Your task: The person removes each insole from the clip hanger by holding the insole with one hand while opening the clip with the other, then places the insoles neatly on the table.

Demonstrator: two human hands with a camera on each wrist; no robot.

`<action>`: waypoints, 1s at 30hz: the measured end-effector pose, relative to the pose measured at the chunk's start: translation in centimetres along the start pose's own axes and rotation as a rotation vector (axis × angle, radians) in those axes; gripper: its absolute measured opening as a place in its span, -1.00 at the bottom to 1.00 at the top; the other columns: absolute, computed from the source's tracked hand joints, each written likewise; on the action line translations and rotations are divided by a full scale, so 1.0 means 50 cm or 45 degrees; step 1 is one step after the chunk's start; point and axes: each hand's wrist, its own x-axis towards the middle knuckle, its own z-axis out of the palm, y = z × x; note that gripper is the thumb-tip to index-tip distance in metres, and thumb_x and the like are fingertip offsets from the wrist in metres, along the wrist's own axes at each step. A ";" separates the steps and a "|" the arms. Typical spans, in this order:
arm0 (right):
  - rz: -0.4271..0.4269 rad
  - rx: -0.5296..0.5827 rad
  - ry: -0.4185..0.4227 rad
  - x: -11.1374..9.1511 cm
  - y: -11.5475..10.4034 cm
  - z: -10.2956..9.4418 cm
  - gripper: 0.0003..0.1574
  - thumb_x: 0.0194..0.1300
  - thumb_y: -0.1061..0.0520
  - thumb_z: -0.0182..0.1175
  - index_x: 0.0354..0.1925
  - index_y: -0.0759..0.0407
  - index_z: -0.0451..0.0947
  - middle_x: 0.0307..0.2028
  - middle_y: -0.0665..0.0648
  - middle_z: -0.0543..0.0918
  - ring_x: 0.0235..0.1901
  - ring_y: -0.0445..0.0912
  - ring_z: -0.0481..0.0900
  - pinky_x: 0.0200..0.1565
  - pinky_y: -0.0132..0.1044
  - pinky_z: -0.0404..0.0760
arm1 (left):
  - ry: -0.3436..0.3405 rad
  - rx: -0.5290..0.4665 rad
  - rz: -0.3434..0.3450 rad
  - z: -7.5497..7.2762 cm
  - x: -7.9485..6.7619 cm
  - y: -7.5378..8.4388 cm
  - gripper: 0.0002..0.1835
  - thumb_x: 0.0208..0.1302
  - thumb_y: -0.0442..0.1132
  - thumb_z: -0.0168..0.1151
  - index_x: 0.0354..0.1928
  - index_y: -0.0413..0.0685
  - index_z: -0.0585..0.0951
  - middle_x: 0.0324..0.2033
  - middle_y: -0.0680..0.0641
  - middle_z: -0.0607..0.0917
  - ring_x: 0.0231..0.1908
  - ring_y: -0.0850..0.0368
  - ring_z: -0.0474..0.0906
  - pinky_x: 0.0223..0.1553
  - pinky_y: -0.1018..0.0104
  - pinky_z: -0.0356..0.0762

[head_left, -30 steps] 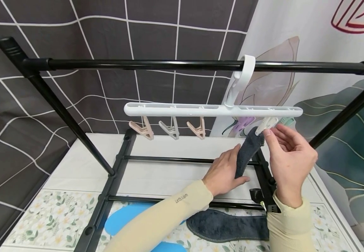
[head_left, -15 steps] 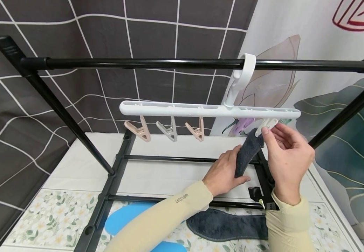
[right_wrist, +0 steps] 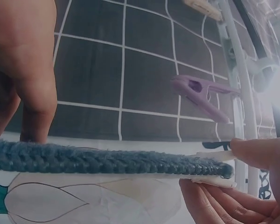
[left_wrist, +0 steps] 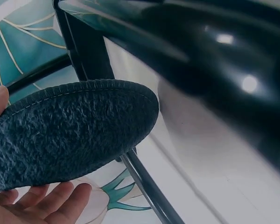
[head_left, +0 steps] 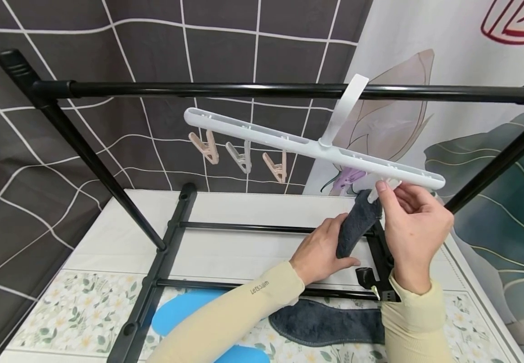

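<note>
A fuzzy dark blue-grey insole (head_left: 357, 224) is held up at a slant by my left hand (head_left: 318, 252), its thumb and fingers on opposite edges. In the left wrist view the insole's rounded end (left_wrist: 107, 121) points toward the rack. My right hand (head_left: 413, 227) pinches a white clothes peg (head_left: 372, 195) hanging from a white bar hanger (head_left: 266, 137). In the right wrist view the peg's jaws lie on both faces of the insole's other end (right_wrist: 196, 165). The hanger's hook goes over the rack's top rail, and its bar tilts down to the right.
A black rack (head_left: 207, 91) with several bars surrounds the work. Pink and grey pegs (head_left: 241, 157) and a purple peg (right_wrist: 200, 95) hang from the hanger. Another dark insole (head_left: 325, 322) and blue flat pieces (head_left: 184, 307) lie on the flowered tablecloth (head_left: 80, 312).
The hanger, level before, has tipped: its left end and pegs have risen while its right end has dropped. Both hands keep nearly the same place and hold.
</note>
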 end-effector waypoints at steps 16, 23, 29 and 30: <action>-0.043 0.002 0.014 0.001 0.003 -0.007 -0.70 0.04 0.09 0.38 -0.33 0.33 0.69 -0.52 -0.10 0.66 -0.48 -0.37 0.63 -0.36 -0.60 0.54 | 0.024 -0.022 -0.012 -0.011 -0.010 -0.007 0.06 -0.06 0.34 0.27 0.42 0.08 0.04 0.07 0.02 0.44 -0.02 0.23 0.45 -0.05 0.38 0.47; -0.067 0.035 0.008 -0.001 0.003 -0.004 -0.77 0.07 0.12 0.35 -0.35 0.28 0.70 -0.49 -0.02 0.69 -0.50 -0.35 0.63 -0.41 -0.60 0.52 | 0.033 -0.043 0.001 -0.011 -0.012 -0.011 0.06 -0.07 0.32 0.28 0.42 0.09 0.04 0.07 0.02 0.44 -0.05 0.23 0.47 -0.08 0.39 0.47; -0.153 0.091 0.005 -0.003 0.010 -0.005 -0.78 0.09 0.09 0.34 -0.35 0.22 0.72 -0.48 -0.02 0.71 -0.49 -0.27 0.66 -0.43 -0.56 0.55 | 0.031 -0.040 0.002 -0.013 -0.015 -0.012 0.06 -0.07 0.31 0.30 0.41 0.09 0.05 0.05 0.02 0.45 -0.07 0.23 0.47 -0.09 0.39 0.48; -0.157 0.097 0.008 -0.004 0.010 -0.005 -0.79 0.09 0.09 0.34 -0.35 0.21 0.72 -0.48 -0.01 0.71 -0.50 -0.27 0.66 -0.43 -0.55 0.55 | 0.030 -0.039 0.002 -0.013 -0.015 -0.012 0.06 -0.07 0.32 0.30 0.42 0.09 0.05 0.05 0.02 0.45 -0.07 0.23 0.47 -0.09 0.39 0.48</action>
